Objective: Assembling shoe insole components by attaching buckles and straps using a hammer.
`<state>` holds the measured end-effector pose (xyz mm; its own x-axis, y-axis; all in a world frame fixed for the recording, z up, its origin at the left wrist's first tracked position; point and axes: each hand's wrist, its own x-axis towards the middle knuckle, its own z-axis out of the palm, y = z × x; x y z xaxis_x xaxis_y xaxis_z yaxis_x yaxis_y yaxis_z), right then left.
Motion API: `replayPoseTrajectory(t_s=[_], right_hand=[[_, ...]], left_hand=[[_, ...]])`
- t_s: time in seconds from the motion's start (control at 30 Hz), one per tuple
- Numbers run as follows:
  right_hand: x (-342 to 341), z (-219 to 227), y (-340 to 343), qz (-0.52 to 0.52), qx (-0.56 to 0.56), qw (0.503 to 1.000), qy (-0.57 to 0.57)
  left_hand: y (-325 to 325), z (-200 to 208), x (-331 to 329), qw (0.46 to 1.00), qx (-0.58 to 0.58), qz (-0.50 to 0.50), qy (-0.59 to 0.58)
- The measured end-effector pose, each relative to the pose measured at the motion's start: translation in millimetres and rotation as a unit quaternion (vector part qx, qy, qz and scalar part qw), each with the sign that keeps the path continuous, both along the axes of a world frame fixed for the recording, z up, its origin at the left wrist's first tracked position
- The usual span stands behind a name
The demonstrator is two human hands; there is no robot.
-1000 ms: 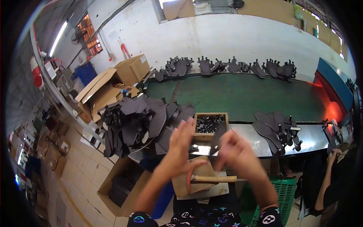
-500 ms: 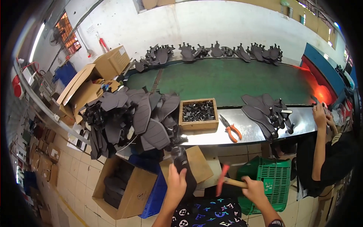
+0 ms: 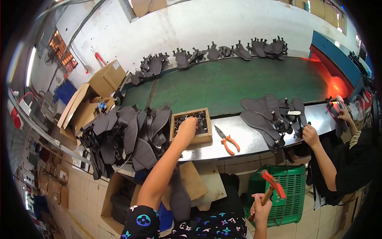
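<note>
Dark, flat, leathery sole pieces (image 3: 131, 135) lie heaped on the steel worktop (image 3: 254, 139). The left hand (image 3: 187, 126) reaches into the square wooden box (image 3: 191, 126) of small black parts, its fingers curled, grip unclear. Orange-handled pliers (image 3: 227, 140) lie just beside the box. Low down, the right hand (image 3: 260, 207) grips a wooden-handled hammer (image 3: 271, 187), its red head pointing up-right.

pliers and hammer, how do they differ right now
The pliers lie untouched on the steel bench edge; the hammer is gripped in the right hand, low beside the green basket. The pliers have orange handles; the hammer has a wooden handle and a red head. Both are hand tools.
</note>
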<state>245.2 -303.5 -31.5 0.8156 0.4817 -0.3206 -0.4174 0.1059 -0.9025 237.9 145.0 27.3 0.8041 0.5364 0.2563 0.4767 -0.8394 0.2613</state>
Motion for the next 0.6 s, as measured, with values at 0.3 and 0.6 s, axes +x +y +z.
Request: replayPoseTrajectory(t_s=[0.3,0.6], right_hand=[[16.9,14.5,51.5,0.090,0.025,0.995,-0.043],[22.8,72.6,82.4,0.128,0.116,0.976,-0.136]], left_hand=[[7.6,-11.5,13.3,0.982,-0.152,0.055,-0.099],[-90.7,77.1,-58.1,0.805,-0.474,-0.007,-0.356]])
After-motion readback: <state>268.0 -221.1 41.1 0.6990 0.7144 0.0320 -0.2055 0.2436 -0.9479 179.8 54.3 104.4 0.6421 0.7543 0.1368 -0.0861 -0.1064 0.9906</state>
